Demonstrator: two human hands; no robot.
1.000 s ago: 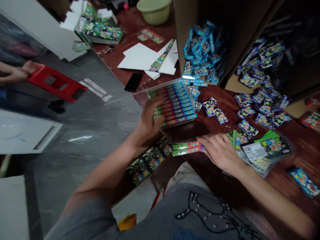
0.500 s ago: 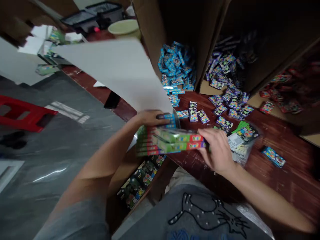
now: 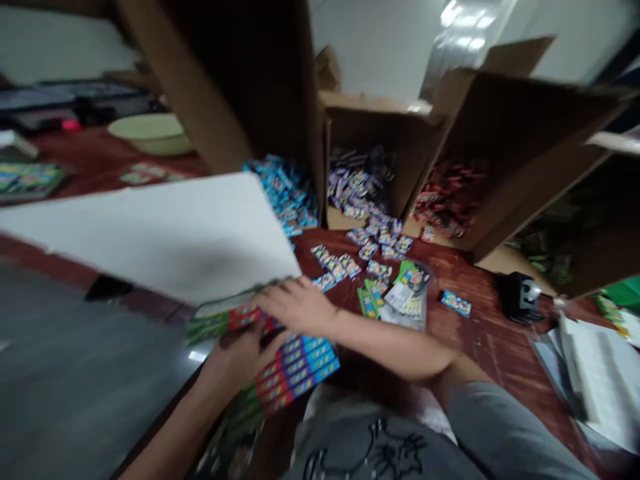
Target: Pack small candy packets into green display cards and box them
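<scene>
Both hands' fingers clamp a card tray (image 3: 295, 363) on the red-brown table (image 3: 480, 333) before 3 cartons (image 3: 525, 140).

Open cardboard boxes (image 3: 390, 140) wall off the upper middle and right of the frame, their mouths spilling small packets (image 3: 370, 233) onto the dark red table (image 3: 480, 333). A raised white lid (image 3: 165, 233) blocks the left centre, tilted over the tray of coloured boxes (image 3: 295, 363) at lower centre. Loose packets and a plastic bag (image 3: 407, 300) clutter the middle. Bare tabletop lies open to the right of the bag, between a single blue packet (image 3: 456, 303) and a black device (image 3: 520, 298); papers (image 3: 595, 380) crowd the lower right.
</scene>
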